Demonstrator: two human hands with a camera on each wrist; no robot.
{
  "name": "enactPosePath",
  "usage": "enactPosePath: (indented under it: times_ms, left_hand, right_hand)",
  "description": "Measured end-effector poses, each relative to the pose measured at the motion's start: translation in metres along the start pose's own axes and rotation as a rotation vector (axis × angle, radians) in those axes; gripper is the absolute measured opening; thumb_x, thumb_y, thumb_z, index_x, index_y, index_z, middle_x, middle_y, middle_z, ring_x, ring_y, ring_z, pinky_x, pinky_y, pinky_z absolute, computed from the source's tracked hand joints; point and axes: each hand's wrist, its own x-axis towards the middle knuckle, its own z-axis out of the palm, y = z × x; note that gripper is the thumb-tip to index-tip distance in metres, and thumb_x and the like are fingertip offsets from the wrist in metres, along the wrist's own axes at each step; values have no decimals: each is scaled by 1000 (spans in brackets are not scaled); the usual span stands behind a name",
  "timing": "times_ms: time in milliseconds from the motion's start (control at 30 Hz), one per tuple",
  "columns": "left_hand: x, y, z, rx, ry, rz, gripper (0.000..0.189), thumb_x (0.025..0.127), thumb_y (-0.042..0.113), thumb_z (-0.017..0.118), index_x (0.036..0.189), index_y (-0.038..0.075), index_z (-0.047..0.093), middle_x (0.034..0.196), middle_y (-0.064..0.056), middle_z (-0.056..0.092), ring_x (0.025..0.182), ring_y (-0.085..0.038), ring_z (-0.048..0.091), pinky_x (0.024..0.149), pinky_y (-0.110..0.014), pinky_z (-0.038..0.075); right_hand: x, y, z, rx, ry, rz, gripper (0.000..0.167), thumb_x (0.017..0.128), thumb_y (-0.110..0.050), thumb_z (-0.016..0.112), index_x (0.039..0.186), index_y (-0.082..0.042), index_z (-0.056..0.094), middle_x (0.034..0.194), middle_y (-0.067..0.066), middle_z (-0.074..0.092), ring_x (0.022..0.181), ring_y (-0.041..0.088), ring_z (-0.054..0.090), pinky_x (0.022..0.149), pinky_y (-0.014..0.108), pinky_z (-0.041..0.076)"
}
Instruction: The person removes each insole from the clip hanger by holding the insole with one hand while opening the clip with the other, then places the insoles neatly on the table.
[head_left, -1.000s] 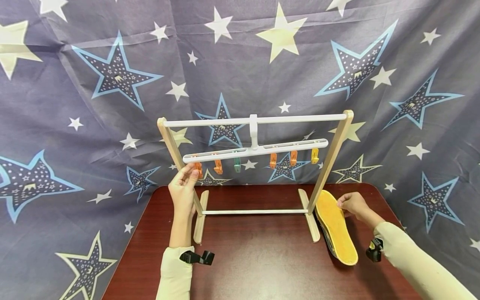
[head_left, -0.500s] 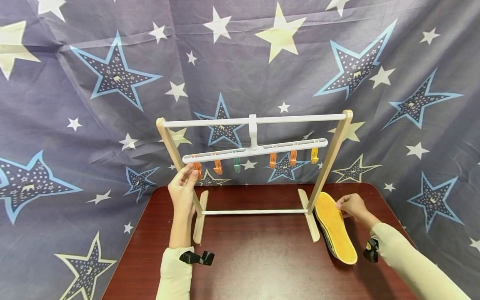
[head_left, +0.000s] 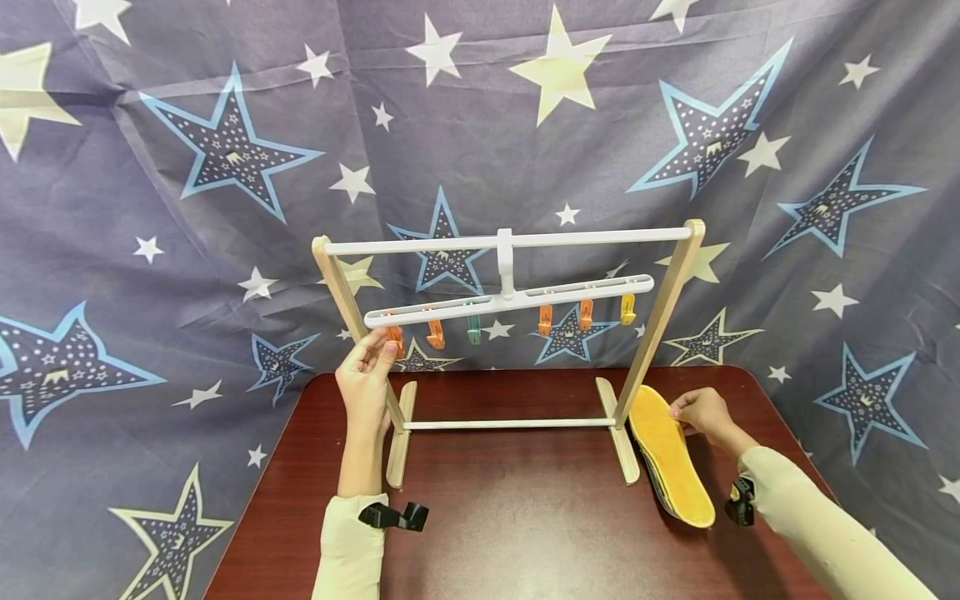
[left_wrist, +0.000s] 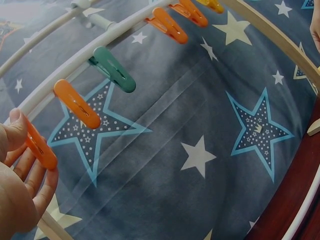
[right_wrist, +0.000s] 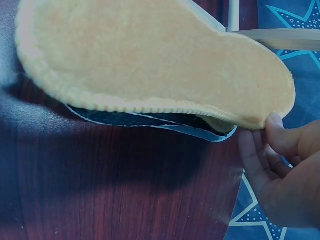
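My left hand holds the leftmost orange clip between thumb and fingers, under the left end of a white clip hanger. That bar hangs tilted, its left end lower. In the head view, my right hand pinches the edge of a yellow fleecy insole on the right of the table. Beneath it lies a dark insole with a pale edge, mostly covered. The right wrist view shows the thumb on top of the yellow edge and the other fingers below it.
A wooden rack with white rods carries the hanger by its hook. More clips hang along the bar: orange ones, a green clip and a yellow clip. The insoles lie beside the rack's right foot. Behind the red-brown table hangs a star-patterned cloth.
My right hand has shifted slightly left, and the yellow insole has moved very slightly with it. The left hand stays at the orange clip.
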Motion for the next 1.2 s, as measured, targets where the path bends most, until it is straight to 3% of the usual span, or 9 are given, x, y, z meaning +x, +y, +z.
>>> enactPosePath:
  times_ms: [467,767,1200]
  left_hand:
    - [1,-2,0,-25,5,-7,22,89,-4,74,110,-7,72,91,3,74,83,-5,68,76,-14,56]
    - [1,-2,0,-21,7,-9,25,89,-5,73,113,-11,70,92,3,74,83,-5,68,76,-13,56]
    - [1,-1,1,-18,-2,3,25,89,-3,74,113,-10,71,93,3,75,86,-5,68,79,-14,56]
  right_hand:
    - [1,3,0,-57,12,8,12,87,6,69,88,18,70,66,9,69,57,17,66,61,46,64]
    - [4,6,2,-98,9,3,13,87,4,68,86,16,72,67,8,70,57,17,66,57,41,63]
    - [6,9,4,-138,2,-9,15,85,2,69,88,17,73,68,11,71,56,16,67,56,42,63]
